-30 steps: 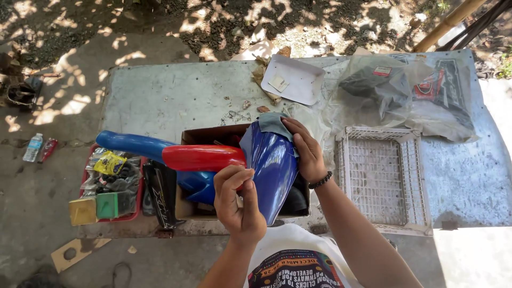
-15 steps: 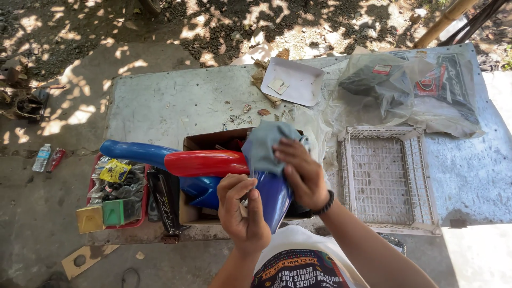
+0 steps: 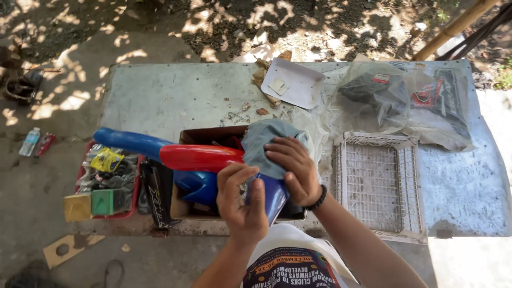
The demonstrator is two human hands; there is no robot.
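Observation:
My left hand (image 3: 242,200) grips the near edge of a glossy blue plastic panel (image 3: 272,194), held upright over a cardboard box (image 3: 205,136). My right hand (image 3: 290,168) presses a grey-blue cloth (image 3: 266,141) against the top of that panel, covering most of it. A red plastic panel (image 3: 197,157) and a long blue panel (image 3: 128,141) lie across the box just left of my hands. A smaller blue piece (image 3: 194,186) sits inside the box below the red one.
A grey metal table (image 3: 170,96) carries a white wire basket (image 3: 378,178) on the right, clear plastic bags with dark parts (image 3: 410,98) at the back right, and a white card (image 3: 293,82). A red tray of small items (image 3: 104,181) sits at the left edge.
My right hand has slid the cloth down over the blue panel, which now hides more of it. The panel has tilted nearer to me and my left hand has shifted along its edge.

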